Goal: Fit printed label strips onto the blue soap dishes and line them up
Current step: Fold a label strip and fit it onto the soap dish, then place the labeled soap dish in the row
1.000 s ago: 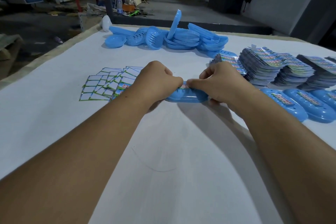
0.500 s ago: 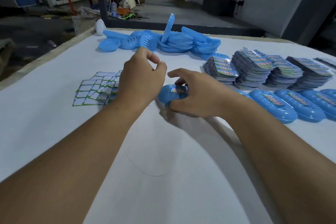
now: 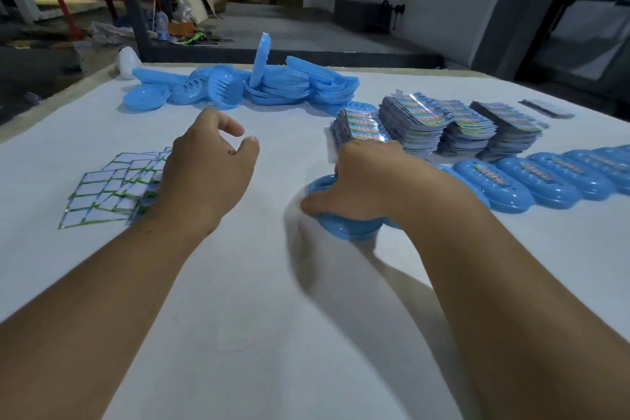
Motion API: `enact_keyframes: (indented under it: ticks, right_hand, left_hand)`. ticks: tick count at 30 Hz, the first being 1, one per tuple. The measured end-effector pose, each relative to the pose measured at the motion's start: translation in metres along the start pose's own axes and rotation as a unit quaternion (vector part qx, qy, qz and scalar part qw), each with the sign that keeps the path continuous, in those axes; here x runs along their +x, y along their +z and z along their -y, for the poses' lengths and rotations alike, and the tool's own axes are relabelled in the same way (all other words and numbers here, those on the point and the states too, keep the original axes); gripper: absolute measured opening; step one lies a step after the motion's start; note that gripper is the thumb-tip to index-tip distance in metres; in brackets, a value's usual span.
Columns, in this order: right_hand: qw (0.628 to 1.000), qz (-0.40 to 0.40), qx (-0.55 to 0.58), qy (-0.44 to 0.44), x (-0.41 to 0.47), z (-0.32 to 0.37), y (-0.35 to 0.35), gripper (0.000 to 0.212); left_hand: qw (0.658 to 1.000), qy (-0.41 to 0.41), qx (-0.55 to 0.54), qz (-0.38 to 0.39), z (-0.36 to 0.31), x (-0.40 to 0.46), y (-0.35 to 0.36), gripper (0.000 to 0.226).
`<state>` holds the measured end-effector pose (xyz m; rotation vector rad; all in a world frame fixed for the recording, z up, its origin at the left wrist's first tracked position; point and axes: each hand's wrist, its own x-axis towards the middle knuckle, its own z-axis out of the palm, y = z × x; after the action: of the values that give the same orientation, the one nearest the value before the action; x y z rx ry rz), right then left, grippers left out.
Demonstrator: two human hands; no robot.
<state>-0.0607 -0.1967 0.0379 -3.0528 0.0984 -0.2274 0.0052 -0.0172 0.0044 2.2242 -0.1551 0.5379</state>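
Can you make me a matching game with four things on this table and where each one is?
Things:
1. right hand
2. left hand
3. pile of unlabelled blue plastic soap dish parts
4. row of labelled blue oval soap dishes

Places or states:
A. heaped at the far edge of the white table
B. lined up along the right side, in front of the stacks of printed label strips
C. grip curled round a blue soap dish
D. holding nothing, above the fanned white cards with green edges

Pairs: 1-C, 2-D, 3-A, 4-B
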Motion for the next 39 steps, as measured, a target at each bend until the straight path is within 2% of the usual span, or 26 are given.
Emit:
enact_keyframes:
  ticks: [8,18,22,26,32,36,39]
  right_hand:
    - [0.996,0.062,0.019,0.057,0.004,-0.022,-0.008,0.054]
    - [0.986,0.078,0.054,0.134,0.007,-0.052,-0.015,0.042]
    - [0.989,0.054,0.036,0.134,0.009,-0.054,-0.016,0.049]
    - [0.996,0.019,0.032,0.079,0.012,-0.040,-0.013,0.053]
    - [0.991,-0.006,0.122,-0.063,0.015,-0.003,0.007,0.034]
    - [0.986,-0.011,0.140,-0.088,0.020,0.005,0.018,0.027]
    - [0.987,0.000,0.130,-0.094,0.023,0.008,0.024,0.026]
  left_hand:
    - [1.000,-0.014,0.009,0.007,-0.003,-0.001,-0.004,0.018]
    - [1.000,-0.017,0.001,-0.003,0.000,-0.001,-0.007,0.013]
    - [1.000,-0.020,0.005,-0.007,0.003,0.002,-0.009,0.016]
    - [0.999,-0.032,0.012,-0.010,0.006,0.006,-0.011,0.017]
    - [0.998,-0.054,0.026,-0.014,0.011,0.011,-0.017,0.015]
    - [0.998,-0.058,0.036,0.000,0.015,0.014,-0.020,0.015]
    - [0.992,-0.052,0.119,0.001,0.021,0.019,-0.026,0.016]
